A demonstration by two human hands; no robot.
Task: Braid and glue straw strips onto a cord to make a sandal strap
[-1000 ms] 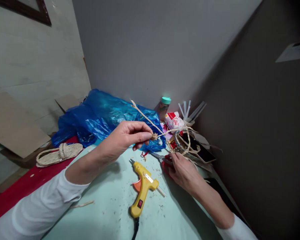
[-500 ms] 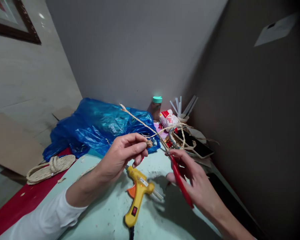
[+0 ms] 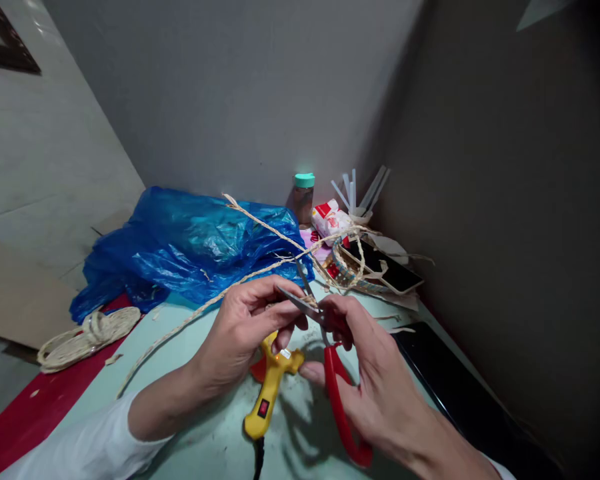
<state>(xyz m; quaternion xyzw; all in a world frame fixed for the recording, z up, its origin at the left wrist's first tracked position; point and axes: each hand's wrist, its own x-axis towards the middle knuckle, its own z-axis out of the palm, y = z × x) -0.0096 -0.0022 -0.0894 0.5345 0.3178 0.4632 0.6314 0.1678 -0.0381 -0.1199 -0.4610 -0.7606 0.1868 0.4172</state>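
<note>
My left hand pinches a small piece of tan braided fiber, partly hidden by the fingers. Red-handled scissors are in my right hand, their blades spread around the fiber piece close to my left fingertips. Beneath my hands lies a yellow glue gun with its top partly covered by my left fingers. One long braided cord curves over the table behind my left wrist, and another braid crosses in front of the blue bag.
A blue plastic bag covers the back left, beside a woven sandal-like piece. Behind stand a green-lidded jar and clear glue sticks. A phone and a long black object lie right.
The scissors have come left to the fiber piece and their blades now straddle it. Both hands are closer together. The view has shifted slightly, and more of the long cord shows.
</note>
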